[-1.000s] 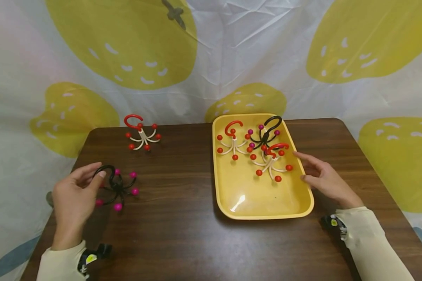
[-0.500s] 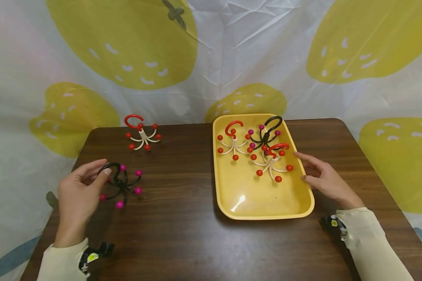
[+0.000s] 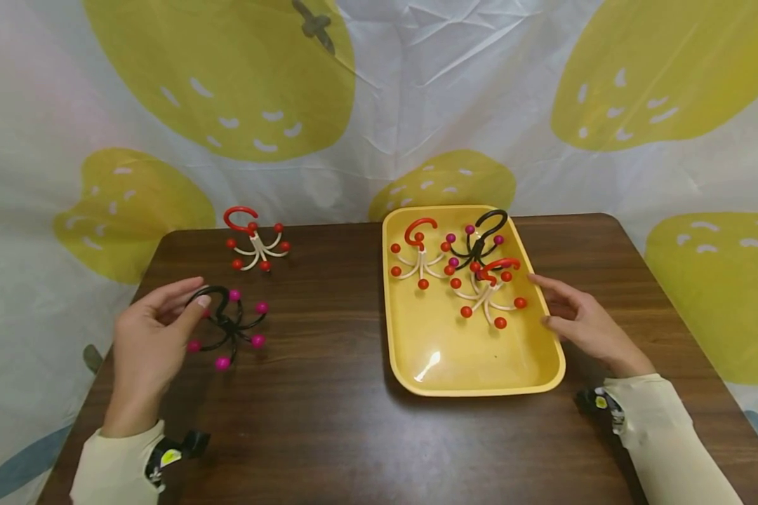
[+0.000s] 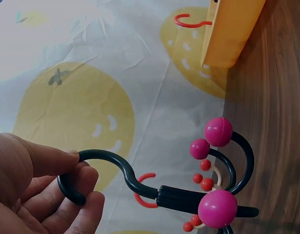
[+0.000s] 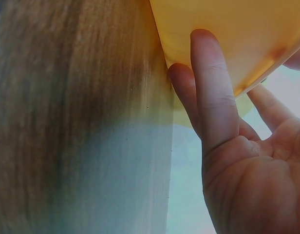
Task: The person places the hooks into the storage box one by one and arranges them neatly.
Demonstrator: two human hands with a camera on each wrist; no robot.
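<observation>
My left hand (image 3: 150,340) pinches the curved hook of a black hook hanger (image 3: 230,327) between thumb and fingers, over the left of the table. In the left wrist view the hanger's ribbed stem (image 4: 177,200) points away from the fingers, and its curved arms end in pink balls. On the right stands a yellow tray (image 3: 474,391); my right hand (image 3: 581,321) rests at its right side, with fairly straight fingers (image 5: 215,92) against the outer wall. Inside the tray are a black hanger (image 3: 477,247) and two white hangers with red hooks, one left (image 3: 421,261) and one nearer (image 3: 488,298).
Another white hanger with a red hook (image 3: 257,242) stands at the table's back left. The brown wooden table (image 3: 328,435) stretches between the held hanger and the tray. A white cloth (image 3: 391,91) with yellow fruit shapes hangs behind.
My left hand has moved a little to the right and toward the back, carrying the black hanger. The right hand and the tray have stayed in place.
</observation>
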